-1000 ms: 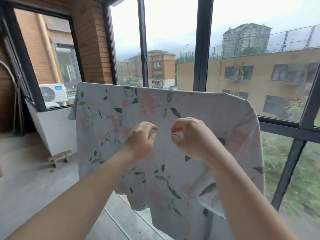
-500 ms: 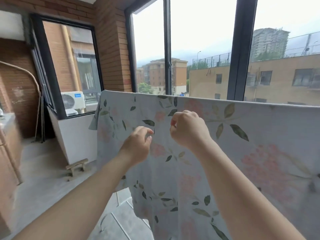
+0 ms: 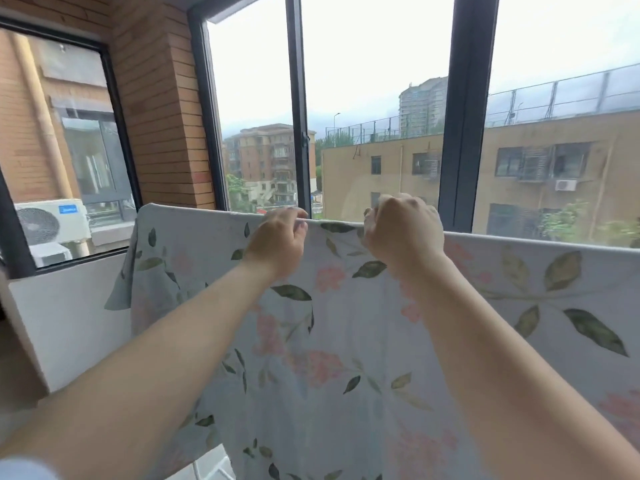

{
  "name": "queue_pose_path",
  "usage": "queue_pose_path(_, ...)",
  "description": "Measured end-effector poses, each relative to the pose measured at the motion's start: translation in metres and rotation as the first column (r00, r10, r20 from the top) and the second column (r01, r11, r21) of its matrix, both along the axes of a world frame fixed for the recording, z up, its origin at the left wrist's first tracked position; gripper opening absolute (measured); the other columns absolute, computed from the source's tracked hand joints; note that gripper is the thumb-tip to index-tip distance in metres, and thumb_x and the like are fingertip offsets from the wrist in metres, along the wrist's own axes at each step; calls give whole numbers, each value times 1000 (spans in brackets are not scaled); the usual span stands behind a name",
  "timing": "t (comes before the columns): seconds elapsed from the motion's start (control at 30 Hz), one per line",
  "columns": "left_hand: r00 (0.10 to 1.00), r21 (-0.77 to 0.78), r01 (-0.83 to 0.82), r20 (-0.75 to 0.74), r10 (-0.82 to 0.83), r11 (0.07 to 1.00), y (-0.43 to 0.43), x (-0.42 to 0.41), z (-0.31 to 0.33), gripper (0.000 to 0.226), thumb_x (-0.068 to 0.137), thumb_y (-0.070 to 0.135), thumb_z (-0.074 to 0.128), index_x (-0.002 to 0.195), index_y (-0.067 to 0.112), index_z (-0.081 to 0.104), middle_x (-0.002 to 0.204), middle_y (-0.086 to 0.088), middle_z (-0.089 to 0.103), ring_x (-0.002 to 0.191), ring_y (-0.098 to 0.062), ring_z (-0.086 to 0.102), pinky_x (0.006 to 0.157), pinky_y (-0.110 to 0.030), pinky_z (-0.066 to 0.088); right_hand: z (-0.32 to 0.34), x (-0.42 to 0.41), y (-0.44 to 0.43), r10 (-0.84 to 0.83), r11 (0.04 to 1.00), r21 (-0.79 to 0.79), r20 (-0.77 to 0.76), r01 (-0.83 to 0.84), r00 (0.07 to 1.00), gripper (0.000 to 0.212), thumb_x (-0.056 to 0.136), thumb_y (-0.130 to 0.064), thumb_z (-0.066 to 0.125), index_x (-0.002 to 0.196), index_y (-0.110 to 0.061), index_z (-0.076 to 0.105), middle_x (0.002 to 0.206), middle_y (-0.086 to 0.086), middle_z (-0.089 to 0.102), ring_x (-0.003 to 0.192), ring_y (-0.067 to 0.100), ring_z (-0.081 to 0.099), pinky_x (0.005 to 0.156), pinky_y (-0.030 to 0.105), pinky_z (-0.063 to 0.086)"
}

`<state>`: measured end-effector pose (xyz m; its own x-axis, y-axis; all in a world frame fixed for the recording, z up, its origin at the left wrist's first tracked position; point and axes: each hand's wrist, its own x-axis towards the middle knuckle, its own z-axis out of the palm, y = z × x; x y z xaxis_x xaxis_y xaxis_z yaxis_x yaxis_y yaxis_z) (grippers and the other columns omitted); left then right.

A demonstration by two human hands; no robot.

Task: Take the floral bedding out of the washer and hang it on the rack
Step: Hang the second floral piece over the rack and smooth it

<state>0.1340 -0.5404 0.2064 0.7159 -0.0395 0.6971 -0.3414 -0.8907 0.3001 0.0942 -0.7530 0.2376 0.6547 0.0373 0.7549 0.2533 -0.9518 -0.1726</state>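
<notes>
The floral bedding [image 3: 346, 348] is out of the washer (which is nowhere in view). It hangs over a straight horizontal support running across the window. The rack's bar is hidden under the cloth, so only the taut top fold shows its line.

The left hand [image 3: 277, 242] sits at that fold with fingers curled and thumb closed against them, pinching the fabric's top edge. The right hand [image 3: 403, 232], just beside it, is clenched over the same fold with knuckles up. It appears to grasp the cloth, though its fingertips are hidden behind the hand.

The bedding's left corner droops near the air-conditioner unit [image 3: 52, 225] outside the side window, and on the right the cloth runs out of frame.

The step in hand looks like the last one: settling and spreading the bedding along the bar. The next move probably calls for drawing the two hands apart along the fold to smooth out any bunching. After that, it calls for checking that both sides hang evenly, so the bedding's weight does not drag it off.
</notes>
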Motion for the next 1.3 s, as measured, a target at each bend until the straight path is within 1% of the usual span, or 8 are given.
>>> queue_pose_path(0.1, 992, 94, 122, -42, -118, 988, -4, 46, 3, 35, 105, 38, 36, 110, 20, 65, 116, -3, 67, 117, -27, 55, 104, -43, 39, -6, 12, -1, -218, 974, -88, -147, 207, 965, 49, 106, -49, 28, 80, -15, 53, 74, 6, 51, 71, 28, 50, 68, 35, 35)
queue_pose_path(0.2, 984, 148, 164, 44, -172, 975, -6, 67, -4, 50, 105, 48, 23, 68, 24, 46, 73, 3, 56, 78, -25, 54, 86, -39, 39, -15, 17, -5, -370, 924, -136, -72, 358, 926, 67, 105, -55, 18, 64, -13, 50, 58, 2, 44, 58, 24, 50, 60, 32, 36)
queue_pose_path(0.33, 965, 131, 147, 199, -172, 980, 21, 91, -5, 52, 105, 42, 25, 56, 25, 33, 59, 3, 46, 61, -25, 47, 79, -40, 41, -17, 17, -12, -506, 848, -202, -34, 490, 862, 72, 104, -57, 16, 58, -16, 53, 54, 2, 46, 47, 19, 41, 53, 28, 31)
queue_pose_path(0.47, 944, 138, 146, 277, -180, 979, 54, 110, -8, 49, 105, 37, 29, 58, 23, 36, 57, -4, 54, 58, -29, 55, 78, -41, 42, -19, 2, -27, -597, 785, -204, 4, 585, 802, 70, 104, -54, 22, 63, -15, 64, 53, -1, 40, 58, 26, 47, 61, 31, 37)
queue_pose_path(0.57, 933, 173, 163, 293, -209, 971, 59, 115, -11, 50, 107, 37, 30, 60, 23, 39, 61, -1, 55, 61, -25, 51, 77, -39, 38, -21, 2, -28, -636, 759, -167, 16, 629, 772, 65, 103, -47, 25, 81, -10, 74, 72, 13, 63, 69, 31, 55, 67, 34, 40)
queue_pose_path(0.9, 961, 218, 152, 197, -196, 964, 90, 126, -7, 61, 106, 44, 20, 80, 16, 68, 83, -8, 72, 82, -30, 62, 85, -40, 37, -15, -17, -27, -723, 690, -116, -145, 714, 675, 48, 104, -30, 28, 103, -8, 71, 109, 25, 70, 104, 41, 63, 93, 42, 42)
queue_pose_path(1.1, 950, 297, 236, 129, -284, 925, 79, 120, -1, 60, 105, 49, 16, 95, 20, 66, 92, -1, 69, 89, -26, 62, 90, -40, 40, -21, 48, 104, -415, 899, -186, -69, 397, 907, 48, 107, -38, 25, 105, -12, 66, 103, 12, 70, 91, 32, 62, 86, 41, 42)
queue_pose_path(1.3, 989, 132, 66, 120, -82, 989, 168, 161, -9, 65, 102, 53, 9, 78, 20, 59, 84, -5, 65, 89, -29, 58, 88, -40, 32, -34, 75, 138, -461, 878, -162, -31, 450, 887, 52, 106, -40, 20, 97, -17, 65, 100, 7, 71, 92, 29, 61, 90, 42, 39)
